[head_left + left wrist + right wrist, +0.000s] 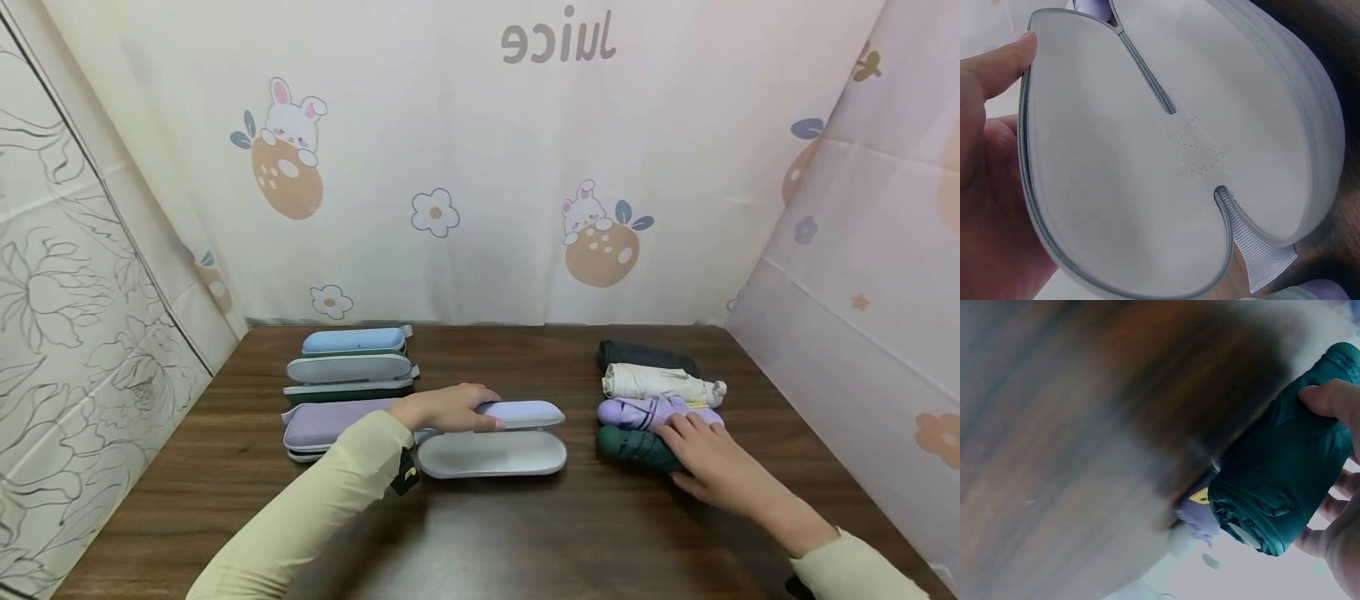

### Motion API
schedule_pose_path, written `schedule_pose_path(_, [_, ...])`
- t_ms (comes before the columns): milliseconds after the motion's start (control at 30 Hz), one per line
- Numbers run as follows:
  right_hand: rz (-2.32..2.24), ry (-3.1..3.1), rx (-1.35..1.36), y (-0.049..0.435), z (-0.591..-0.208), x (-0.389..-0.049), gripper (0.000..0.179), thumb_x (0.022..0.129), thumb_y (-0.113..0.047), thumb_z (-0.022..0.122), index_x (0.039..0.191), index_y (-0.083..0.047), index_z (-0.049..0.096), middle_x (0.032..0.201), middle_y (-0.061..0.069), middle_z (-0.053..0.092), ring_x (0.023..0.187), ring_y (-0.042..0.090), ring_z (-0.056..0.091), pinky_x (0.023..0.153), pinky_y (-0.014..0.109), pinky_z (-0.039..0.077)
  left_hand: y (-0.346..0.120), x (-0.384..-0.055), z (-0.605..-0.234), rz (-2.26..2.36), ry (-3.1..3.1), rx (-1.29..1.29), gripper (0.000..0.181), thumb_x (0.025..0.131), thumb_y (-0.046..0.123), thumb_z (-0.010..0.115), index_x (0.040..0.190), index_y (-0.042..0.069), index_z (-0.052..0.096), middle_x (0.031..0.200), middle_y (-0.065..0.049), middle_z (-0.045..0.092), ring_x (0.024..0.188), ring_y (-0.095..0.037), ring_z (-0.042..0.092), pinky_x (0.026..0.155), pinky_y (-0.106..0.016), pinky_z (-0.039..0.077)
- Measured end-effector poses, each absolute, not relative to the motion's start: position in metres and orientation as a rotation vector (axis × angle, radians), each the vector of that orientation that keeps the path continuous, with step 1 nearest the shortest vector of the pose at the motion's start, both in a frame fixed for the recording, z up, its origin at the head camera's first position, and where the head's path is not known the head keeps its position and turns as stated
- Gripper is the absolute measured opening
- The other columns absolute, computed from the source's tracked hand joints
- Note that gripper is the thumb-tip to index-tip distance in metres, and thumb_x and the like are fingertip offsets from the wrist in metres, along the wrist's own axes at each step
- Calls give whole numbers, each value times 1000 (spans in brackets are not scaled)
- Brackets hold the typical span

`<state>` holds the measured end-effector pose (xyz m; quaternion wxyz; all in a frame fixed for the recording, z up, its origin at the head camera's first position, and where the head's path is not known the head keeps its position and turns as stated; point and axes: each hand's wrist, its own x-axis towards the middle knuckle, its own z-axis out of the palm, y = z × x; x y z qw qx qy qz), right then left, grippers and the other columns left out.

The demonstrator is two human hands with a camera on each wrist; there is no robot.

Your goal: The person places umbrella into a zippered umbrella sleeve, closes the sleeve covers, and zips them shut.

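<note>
Pale grey, elongated, round-ended zip case [491,458], spread open, long axis running left to right; the two halves meet at a stitched hinge, smooth whitish lining showing, dark grey zip teeth round the rims, a ribbed fabric tab at one end of the hinge. To its right, well apart: dark green, rolled-fabric folding umbrella [632,448], compact, roughly crosswise, rounded end toward the case (other end gathered in pleats round a pale disc).
</note>
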<state>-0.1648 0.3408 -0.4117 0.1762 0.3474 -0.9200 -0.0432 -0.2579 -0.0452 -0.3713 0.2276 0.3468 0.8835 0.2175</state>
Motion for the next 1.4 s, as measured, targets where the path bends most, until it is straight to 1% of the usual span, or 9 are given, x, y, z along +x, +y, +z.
schedule_pose_path(100, [-100,-2591,995,333,-403,-160,66,58,-19,88,113,-2,57,101,10,53,93,32,52,65,50,43,-44,-257,-371,587,2437,957,55,95,42,55,137,6,50,130,-7,52,110,-16,50,95,-36,41])
schedule_pose_path(333, [-96,-2572,1075,302,-383,-155,70,58,-19,88,118,1,58,105,11,54,94,31,53,68,48,43,-43,-257,-371,577,2443,954,55,96,42,54,138,7,49,133,-7,51,115,-17,49,98,-37,40])
schedule_pose_path(500, [-70,-2541,1117,278,-379,-154,66,59,-17,86,117,-2,58,104,9,54,93,29,52,69,45,42,-42,-257,-372,581,2439,957,56,95,43,54,138,7,49,135,-7,50,117,-18,48,98,-37,40])
schedule_pose_path(767, [-58,-2485,1146,241,-380,-159,63,61,-15,83,117,-2,58,106,11,55,95,30,53,75,47,44,-38,-258,-371,573,2440,1006,54,97,41,52,138,6,49,136,-8,50,123,-19,46,101,-35,37])
schedule_pose_path(967, [-126,-2465,1153,217,-386,-162,62,65,-19,82,120,-2,59,106,11,55,92,28,51,76,43,44,-36,-258,-371,577,2439,1024,53,97,40,51,137,5,50,133,-7,52,116,-16,50,96,-33,41])
schedule_pose_path(1067, [-158,-2428,1149,207,-389,-164,59,66,-17,79,120,-3,59,104,10,56,90,27,51,71,40,44,-35,-258,-371,594,2429,1019,52,97,40,52,137,5,50,131,-7,54,111,-15,51,93,-31,42])
schedule_pose_path(1200, [-165,-2356,1145,194,-392,-165,53,68,-11,74,119,-4,61,103,10,57,90,28,53,70,39,46,-33,-259,-371,605,2423,1011,52,97,41,52,136,6,51,129,-6,55,108,-13,52,92,-31,43])
schedule_pose_path(1300, [-176,-2309,1144,185,-395,-165,51,69,-11,73,119,-2,62,104,11,58,92,29,55,74,41,49,-32,-260,-371,608,2424,999,52,97,42,51,135,6,52,128,-5,56,108,-13,52,93,-33,42])
schedule_pose_path(1400, [-194,-2279,1143,176,-398,-165,46,74,-9,67,119,0,62,106,13,59,93,30,56,76,41,49,-31,-261,-371,612,2426,996,51,97,41,51,135,6,52,128,-5,56,109,-14,52,94,-34,42])
